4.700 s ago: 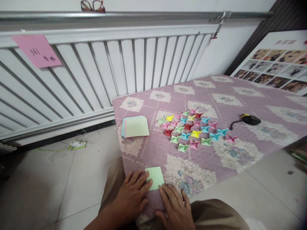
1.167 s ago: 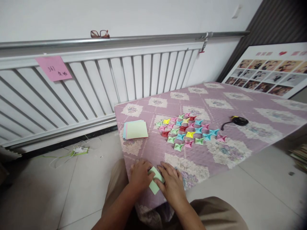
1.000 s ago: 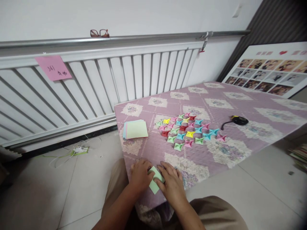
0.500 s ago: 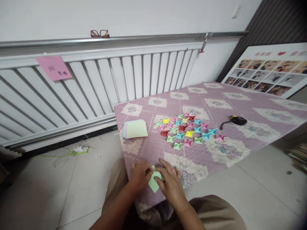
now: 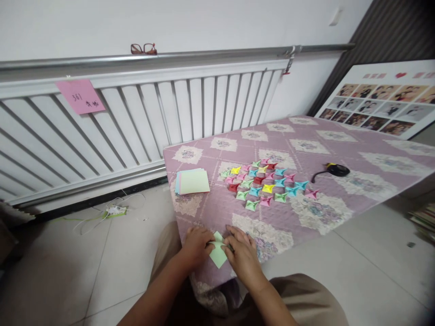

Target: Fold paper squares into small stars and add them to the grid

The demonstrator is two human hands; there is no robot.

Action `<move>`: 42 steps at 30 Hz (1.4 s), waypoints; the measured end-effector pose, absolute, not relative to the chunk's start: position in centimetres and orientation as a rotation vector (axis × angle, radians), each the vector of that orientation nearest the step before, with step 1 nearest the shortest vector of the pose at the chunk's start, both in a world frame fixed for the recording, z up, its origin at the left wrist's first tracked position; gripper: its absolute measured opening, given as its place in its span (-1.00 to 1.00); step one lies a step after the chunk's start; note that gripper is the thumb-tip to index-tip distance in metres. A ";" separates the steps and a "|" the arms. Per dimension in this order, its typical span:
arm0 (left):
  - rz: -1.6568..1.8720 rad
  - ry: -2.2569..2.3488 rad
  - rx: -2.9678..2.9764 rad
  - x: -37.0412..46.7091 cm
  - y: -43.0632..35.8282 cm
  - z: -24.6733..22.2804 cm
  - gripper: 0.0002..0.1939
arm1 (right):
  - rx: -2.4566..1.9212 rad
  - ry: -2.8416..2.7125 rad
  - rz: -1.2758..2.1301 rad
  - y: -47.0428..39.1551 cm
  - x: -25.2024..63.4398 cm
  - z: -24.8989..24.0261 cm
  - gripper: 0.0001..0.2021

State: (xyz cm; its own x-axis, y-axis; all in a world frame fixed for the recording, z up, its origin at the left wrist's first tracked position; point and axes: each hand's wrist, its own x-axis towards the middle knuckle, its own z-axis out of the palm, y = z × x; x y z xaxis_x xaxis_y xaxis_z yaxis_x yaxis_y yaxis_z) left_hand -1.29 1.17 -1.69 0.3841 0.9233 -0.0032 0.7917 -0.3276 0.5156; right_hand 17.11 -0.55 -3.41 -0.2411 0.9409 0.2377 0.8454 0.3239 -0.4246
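Note:
A light green sheet of folding paper (image 5: 218, 256) lies at the near corner of the table, partly folded, with a crease across its middle. My left hand (image 5: 198, 246) pinches its left side, and my right hand (image 5: 243, 253) pinches the right side with the thumb at the crease. Both hands rest low against the cloth, and the fingertips partly cover the paper's side corners. Beyond them stand several small folded paper pieces (image 5: 258, 180) in green, pink, red, yellow and blue, set in rows. A stack of coloured paper sheets (image 5: 194, 182) lies to the left, pale green on top.
A purple patterned cloth (image 5: 217, 158) covers the table. Toward the right lies a black object with a curved stem (image 5: 336, 170). A white radiator (image 5: 190, 108) runs behind, with glasses (image 5: 144, 49) on the pipe above. A power strip (image 5: 115, 211) sits on the floor at left.
Both thumbs have moved to the paper's sides, and its middle now shows between the hands. The right thumb has come off the paper's centre. The view has shifted slightly.

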 end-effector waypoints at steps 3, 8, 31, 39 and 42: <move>0.407 1.474 2.236 -1.5 1.0 -1.7 -0.90 | -1.512 -2.142 0.252 -0.6 17.2 -3.4 -0.94; 0.433 1.480 2.266 -1.7 0.4 -1.7 -0.84 | -1.383 -2.121 0.192 -1.0 17.2 -3.4 -0.92; 0.368 1.474 2.470 -2.8 -1.2 -2.5 -0.79 | -1.138 -2.339 0.200 -0.5 18.7 -3.5 -0.76; 0.325 1.458 2.553 -3.1 -1.5 -2.6 -0.82 | -1.114 -2.372 0.175 -0.6 18.6 -3.3 -0.76; 0.316 1.452 2.547 -3.2 -1.6 -2.5 -0.81 | -1.103 -2.375 0.191 -0.7 18.6 -3.2 -0.78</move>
State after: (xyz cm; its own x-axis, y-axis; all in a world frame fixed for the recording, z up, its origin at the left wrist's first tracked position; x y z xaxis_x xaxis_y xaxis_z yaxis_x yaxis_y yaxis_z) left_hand -3.19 -1.62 -2.47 0.4967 0.8633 0.0896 0.8223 -0.5011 0.2697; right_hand 18.62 -0.68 -3.16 -0.5399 0.7463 0.3893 0.6743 0.6603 -0.3306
